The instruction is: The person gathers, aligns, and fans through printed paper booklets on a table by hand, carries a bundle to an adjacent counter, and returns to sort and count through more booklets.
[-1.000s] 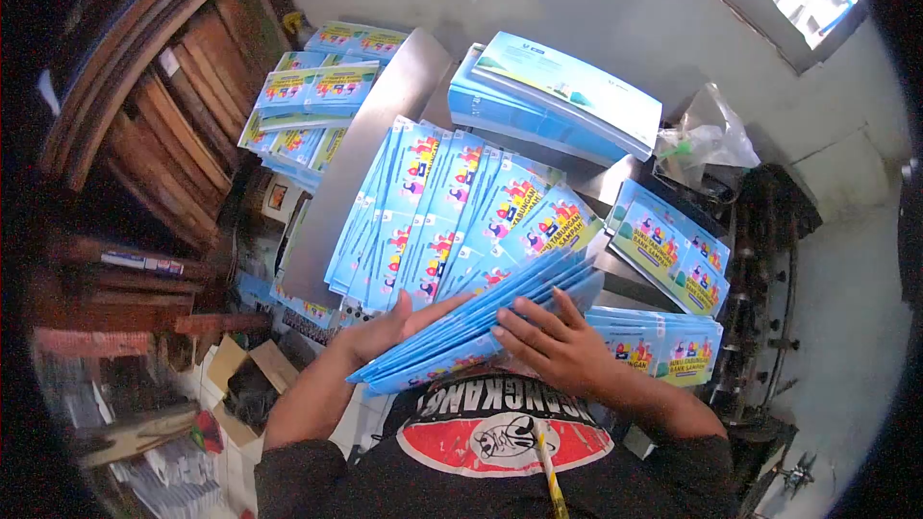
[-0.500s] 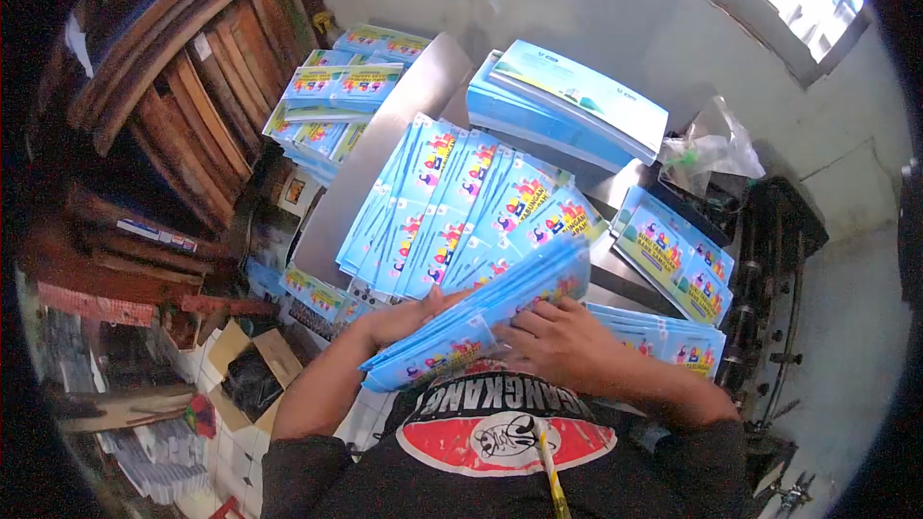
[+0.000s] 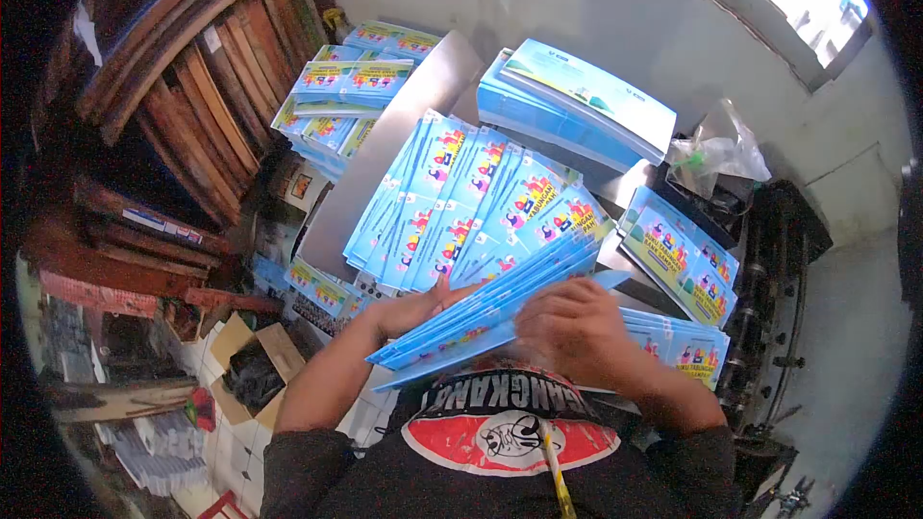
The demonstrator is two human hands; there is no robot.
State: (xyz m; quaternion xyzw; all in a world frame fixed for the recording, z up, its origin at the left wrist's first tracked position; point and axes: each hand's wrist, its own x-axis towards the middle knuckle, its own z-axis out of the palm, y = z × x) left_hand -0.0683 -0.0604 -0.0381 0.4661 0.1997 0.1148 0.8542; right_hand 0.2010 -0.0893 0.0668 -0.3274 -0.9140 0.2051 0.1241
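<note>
Holding the sheaf (image 3: 461, 312) just beyond your shirt (image 3: 510, 440), your left hand (image 3: 418, 310) grips its far left side. Your right hand (image 3: 577, 327), fingers bent and blurred, lies against its near right part; whether it pinches anything, you cannot tell. Beyond the sheaf spreads a fanned pile (image 3: 471, 197). Farther off sits a thick stack (image 3: 586, 106), near a plastic bag (image 3: 719, 149).

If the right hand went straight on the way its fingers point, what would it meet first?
Most likely the bundle of blue printed sheets just ahead of the right hand; blur hides whether the fingertips already touch it.
</note>
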